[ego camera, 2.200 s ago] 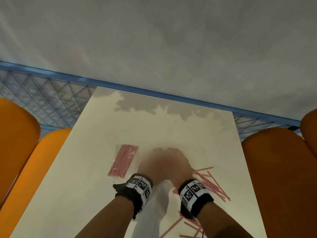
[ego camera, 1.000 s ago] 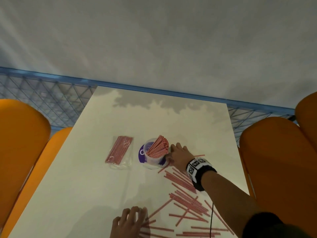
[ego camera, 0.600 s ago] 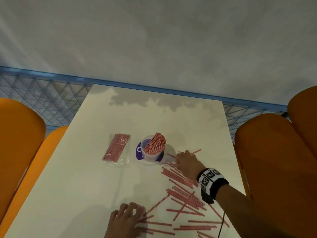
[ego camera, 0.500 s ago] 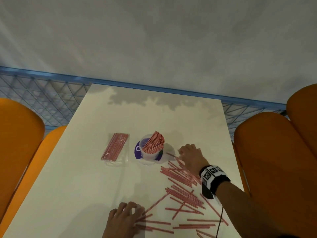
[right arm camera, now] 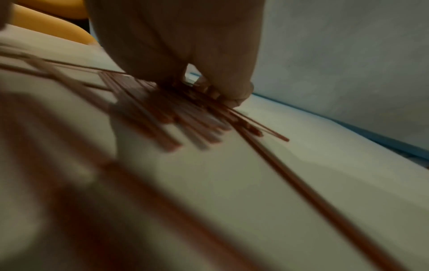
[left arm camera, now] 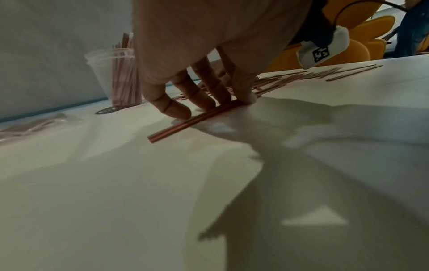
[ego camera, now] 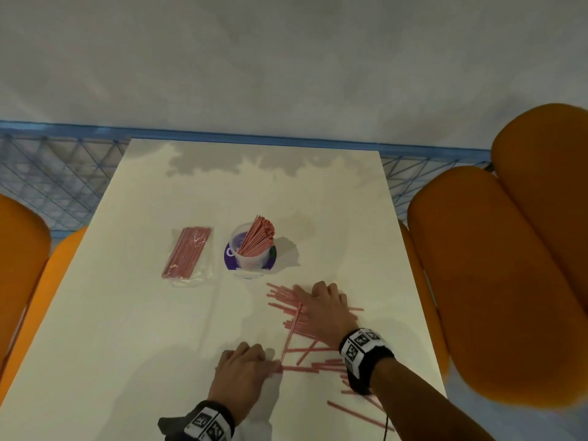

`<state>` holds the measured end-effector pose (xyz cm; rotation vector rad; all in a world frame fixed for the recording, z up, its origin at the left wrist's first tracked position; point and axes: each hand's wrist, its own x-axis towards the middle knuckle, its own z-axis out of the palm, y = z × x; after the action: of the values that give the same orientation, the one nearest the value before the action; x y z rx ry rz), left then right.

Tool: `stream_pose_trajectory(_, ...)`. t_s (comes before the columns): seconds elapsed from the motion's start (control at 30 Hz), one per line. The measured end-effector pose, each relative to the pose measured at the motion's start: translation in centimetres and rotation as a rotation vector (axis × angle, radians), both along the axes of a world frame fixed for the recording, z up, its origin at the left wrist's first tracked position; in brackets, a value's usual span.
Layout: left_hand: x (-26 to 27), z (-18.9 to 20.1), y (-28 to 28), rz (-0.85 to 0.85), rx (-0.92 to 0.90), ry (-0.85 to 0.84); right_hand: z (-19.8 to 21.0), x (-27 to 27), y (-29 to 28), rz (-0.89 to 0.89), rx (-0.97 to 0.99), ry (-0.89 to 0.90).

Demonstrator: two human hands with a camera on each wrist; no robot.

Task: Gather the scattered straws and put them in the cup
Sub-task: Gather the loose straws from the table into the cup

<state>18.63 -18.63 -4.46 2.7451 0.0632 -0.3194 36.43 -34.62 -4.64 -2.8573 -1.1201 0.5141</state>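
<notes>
A clear plastic cup with a bunch of pink straws leaning in it stands on a purple coaster mid-table. Loose pink straws lie scattered on the white table in front of the cup and to its right. My right hand lies flat on the densest pile, fingers pressing down. My left hand rests on the table nearer me. Its straight fingers press on one straw. The cup is to the left in the left wrist view.
A clear packet of pink straws lies left of the cup. Orange chairs stand at the table's right side and left side. A blue mesh rail runs behind the far edge, below a grey wall.
My right hand has left the cup's side and drawn back toward me onto the straw pile, bunching it. My left hand has slid forward to the straws near the front.
</notes>
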Motion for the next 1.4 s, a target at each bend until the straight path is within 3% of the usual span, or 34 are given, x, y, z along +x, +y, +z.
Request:
stream_pose_trajectory(0.07,0.7,-0.2,-0.6,0.007,-0.029,-0.006,0.8,-0.9,-0.5,-0.019,0.057,0.060)
stream_pose_trajectory(0.13,1.4,0.0,-0.6,0.052,-0.060,-0.021,1.9,-1.0,-2.6,-0.148,0.156,0.103)
stream_pose_trajectory(0.27,3.5,1.1,-0.4,0.184,-0.072,0.022,2.4,-1.4,-10.7,-0.407,0.178,0.113)
stream_pose_trajectory(0.37,5.6,1.6,-1.6,0.317,-0.115,0.058,1.4,-3.8,-15.6,-0.436,0.188,0.160)
stream_pose_trajectory(0.5,7.5,1.2,-4.0,0.283,-0.087,0.222,-0.1,-6.7,-18.0,-0.419,0.285,0.124)
stream_pose_trajectory(0.63,8.5,0.7,-3.8,0.238,-0.023,0.264,0.2,-8.8,-18.2,-0.440,0.405,0.114)
stream_pose_trajectory(0.77,9.3,1.4,-3.2,0.061,0.008,0.236,0.3,-10.9,-17.8,-0.316,0.213,0.248)
stream_pose_trajectory(0.93,9.6,2.3,-3.0,-0.057,0.057,0.183,-0.6,-9.2,-16.1,-0.187,0.382,0.100)
stream_pose_trajectory(1.07,10.5,2.9,-2.0,-0.076,0.049,0.092,1.6,-6.1,-14.6,-0.206,0.309,0.139)
stream_pose_trajectory(1.27,10.2,1.4,-0.6,-0.287,0.196,0.386,3.2,0.4,-9.6,-0.242,0.024,0.277)
stream_pose_trajectory(1.4,7.9,0.6,-0.9,-0.234,0.151,0.276,1.8,-1.0,-6.7,-0.072,-0.053,0.162)
